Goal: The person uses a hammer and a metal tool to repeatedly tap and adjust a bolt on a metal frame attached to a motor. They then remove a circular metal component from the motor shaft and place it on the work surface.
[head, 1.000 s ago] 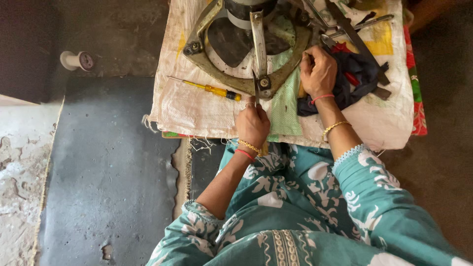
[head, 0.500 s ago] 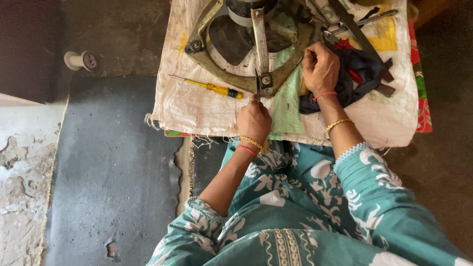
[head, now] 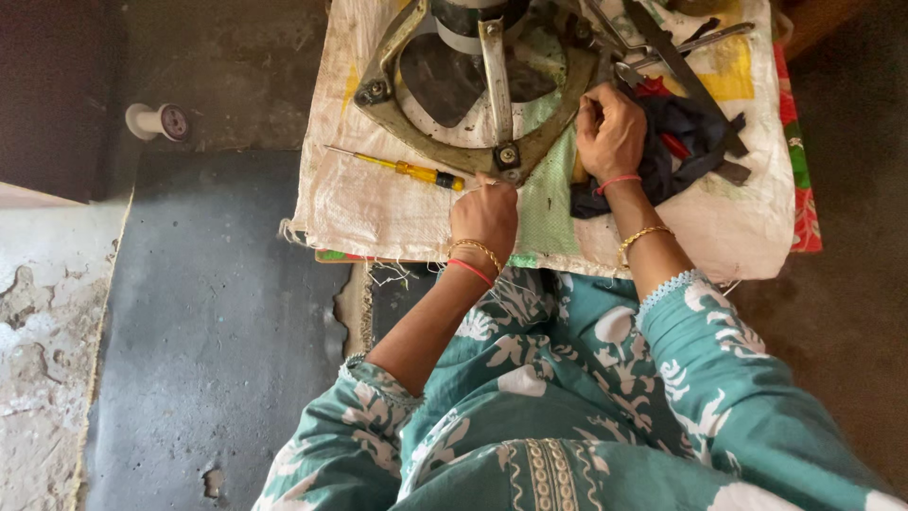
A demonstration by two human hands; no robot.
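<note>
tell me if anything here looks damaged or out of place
The woven sack covering the work surface is frayed, loose threads hanging at its near edge beside the left hand. The floor at left is cracked and flaking. Nothing looks spilled.

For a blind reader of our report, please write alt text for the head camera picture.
A person's left hand and right hand rest at the rim of a round greenish metal frame lying on a white woven sack. A yellow-handled screwdriver lies beside the left hand.

A dark, worn concrete floor with a pale, flaking patch at left; a small white spool stands on it.
</note>
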